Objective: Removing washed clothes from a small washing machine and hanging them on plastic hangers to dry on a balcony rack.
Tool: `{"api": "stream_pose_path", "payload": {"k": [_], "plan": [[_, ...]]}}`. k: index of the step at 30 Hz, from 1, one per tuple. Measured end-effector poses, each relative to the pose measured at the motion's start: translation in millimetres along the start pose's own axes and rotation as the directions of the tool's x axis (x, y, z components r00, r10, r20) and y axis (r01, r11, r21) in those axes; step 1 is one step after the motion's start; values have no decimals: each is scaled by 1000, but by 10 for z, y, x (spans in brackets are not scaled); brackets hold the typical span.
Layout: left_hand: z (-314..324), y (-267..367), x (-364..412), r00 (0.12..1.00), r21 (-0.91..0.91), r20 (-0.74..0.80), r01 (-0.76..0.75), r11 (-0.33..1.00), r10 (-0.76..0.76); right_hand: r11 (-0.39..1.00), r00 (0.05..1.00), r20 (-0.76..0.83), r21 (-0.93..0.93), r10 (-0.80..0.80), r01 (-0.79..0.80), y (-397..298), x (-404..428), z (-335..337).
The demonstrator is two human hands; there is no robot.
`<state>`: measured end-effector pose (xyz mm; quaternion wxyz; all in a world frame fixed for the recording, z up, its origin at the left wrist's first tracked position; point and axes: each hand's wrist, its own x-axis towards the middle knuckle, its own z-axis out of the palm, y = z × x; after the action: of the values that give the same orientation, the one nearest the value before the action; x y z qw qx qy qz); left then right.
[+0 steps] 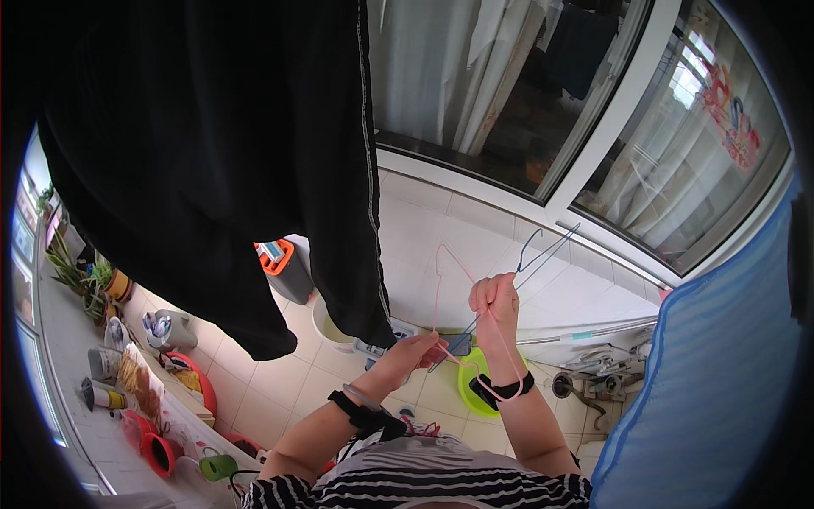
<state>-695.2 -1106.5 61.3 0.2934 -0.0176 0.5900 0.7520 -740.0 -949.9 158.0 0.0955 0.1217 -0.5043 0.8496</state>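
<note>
My left hand [414, 355] grips a pink wire hanger [437, 298] at the centre, low in front of my body. One end of this hanger's frame crosses in front of my right wrist. Up and to the right, my right hand [497, 298] is closed around a blue wire hanger [552, 248], whose hook and one end stick out above the fist. The blue wire also runs down behind toward my left fingers; whether they hold it too is hidden. Black trousers [210, 159] with a light side stripe hang at the upper left, close to my left hand.
A blue cloth [706, 356] hangs along the right. Below stand a lime-green basin [467, 388], a white bucket [327, 327] and a grey bin [294, 280] with an orange rim. A metal pole [610, 329] lies near the windowed wall. Potted plants [95, 280] line the left.
</note>
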Motion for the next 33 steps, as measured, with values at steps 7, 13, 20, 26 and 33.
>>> {"api": "stream_pose_path", "payload": {"k": [7, 13, 20, 26, 33], "plan": [[-283, 322, 49, 998, 61, 27, 63, 996, -65, 928, 961, -139, -259, 238, -267, -203, -4, -119], [-534, 372, 204, 985, 439, 10, -158, 884, 171, 861, 958, -173, -422, 230, -283, -248, -220, -567], [-190, 561, 331, 820, 881, 158, -368, 296, 549, 675, 919, -234, -626, 316, -391, -77, -673, -750], [195, 686, 503, 831, 906, 328, -411, 98, 450, 749, 913, -245, -521, 328, -409, 368, -908, -593], [401, 742, 579, 695, 806, 566, -578, -124, 443, 803, 862, -265, -322, 431, -501, 504, -952, -617]]}}
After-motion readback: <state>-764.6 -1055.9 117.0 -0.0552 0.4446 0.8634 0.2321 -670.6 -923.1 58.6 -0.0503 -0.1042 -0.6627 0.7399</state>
